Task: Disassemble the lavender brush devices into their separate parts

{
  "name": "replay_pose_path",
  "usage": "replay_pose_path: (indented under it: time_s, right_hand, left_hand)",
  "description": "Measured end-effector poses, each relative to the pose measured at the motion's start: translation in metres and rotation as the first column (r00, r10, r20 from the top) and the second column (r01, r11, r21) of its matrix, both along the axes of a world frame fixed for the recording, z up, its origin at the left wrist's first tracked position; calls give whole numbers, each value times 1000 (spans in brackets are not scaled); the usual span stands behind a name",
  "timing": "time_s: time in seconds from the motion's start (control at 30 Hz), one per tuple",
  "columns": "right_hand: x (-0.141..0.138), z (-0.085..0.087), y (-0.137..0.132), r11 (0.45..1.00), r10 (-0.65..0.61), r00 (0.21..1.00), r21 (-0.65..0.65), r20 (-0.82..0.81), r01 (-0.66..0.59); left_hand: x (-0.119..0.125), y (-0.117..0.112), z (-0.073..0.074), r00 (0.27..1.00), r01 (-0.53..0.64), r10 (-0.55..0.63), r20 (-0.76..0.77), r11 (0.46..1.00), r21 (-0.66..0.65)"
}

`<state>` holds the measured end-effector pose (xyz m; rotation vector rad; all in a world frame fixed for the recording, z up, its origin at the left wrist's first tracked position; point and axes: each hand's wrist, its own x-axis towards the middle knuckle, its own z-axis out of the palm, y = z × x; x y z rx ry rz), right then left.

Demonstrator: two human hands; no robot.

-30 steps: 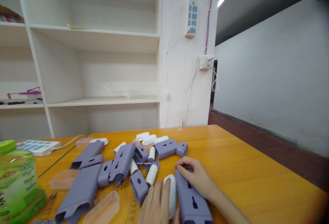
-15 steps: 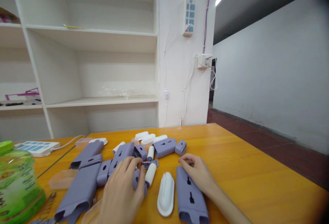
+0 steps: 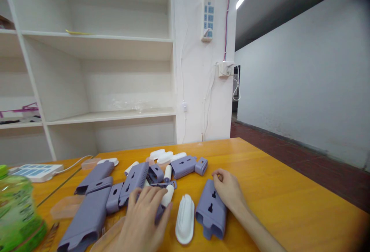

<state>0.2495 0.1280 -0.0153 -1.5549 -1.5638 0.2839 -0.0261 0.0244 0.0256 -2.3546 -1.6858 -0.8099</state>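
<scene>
Orange-yellow lacquered wood forms the worktop [image 3: 274, 190], and the parts lie scattered across its near left half.

Largest item in hand is the lilac moulded housing [image 3: 212, 209]. It lies flat just right of centre, with its long axis running from the near edge away towards the wall and leaning slightly right at the far end. Two keyhole slots face up. The near end is open and hollow. It appears to be a thin-walled rigid plastic shell: judged light, stiff, smooth enough to skid on the lacquer, and liable to flex if squeezed across the open mouth. The soundest purchase would be across the two long side walls near mid-length.

The right hand [image 3: 229, 189] rests on the far right corner of this housing, fingers curled; the grip looks loosely closed on the housing's edge, though a true pinch cannot be confirmed.

Next, a white oblong cap [image 3: 185, 218] lies just left of the housing, parallel to it and not touching either hand.

The left hand [image 3: 143, 221] lies palm down over the smaller lilac pieces, fingers spread, fingertips touching a small white roller [image 3: 167, 197]. Its grip is released, nothing enclosed.

A green bottle [image 3: 15, 209] stands at the far left edge, well apart.
</scene>
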Motion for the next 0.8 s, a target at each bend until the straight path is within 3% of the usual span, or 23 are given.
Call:
replay_pose_path:
  time_s: [0.1,0.17,0.23,0.3,0.37,0.43,0.6,0.7,0.8]
  right_hand:
    - [0,3,-3,999,-45,998,23,35,44]
    - [-2,11,-10,998,-1,998,69,63,-3]
    - [-8,22,-20,976,150,983,144,102,-164]
    - [-16,34,-32,912,332,933,205,141,-355]
    - [-25,40,-44,850,461,869,192,179,-490]
    - [-36,40,-53,825,508,830,147,230,-545]
    - [-57,27,-56,932,297,931,147,214,-332]
    - [-60,28,-54,949,223,952,175,208,-261]
    - [-59,31,-55,944,228,941,182,249,-277]
  left_hand:
    - [13,3,-22,996,-46,46,-78,999,-5]
    - [14,5,-28,992,-91,86,-94,995,-49]
    - [10,7,-27,992,-85,75,-100,991,-102]
    - [4,10,-22,994,-67,57,-89,992,-111]
    - [-1,14,-16,995,-67,60,-76,994,-87]
    - [-4,18,-13,994,-83,79,-75,995,-56]
    - [-8,30,-13,986,-141,139,-92,990,-16]
    - [-16,39,-17,992,-123,123,-34,992,11]
    - [-26,44,-14,991,-96,85,103,989,110]
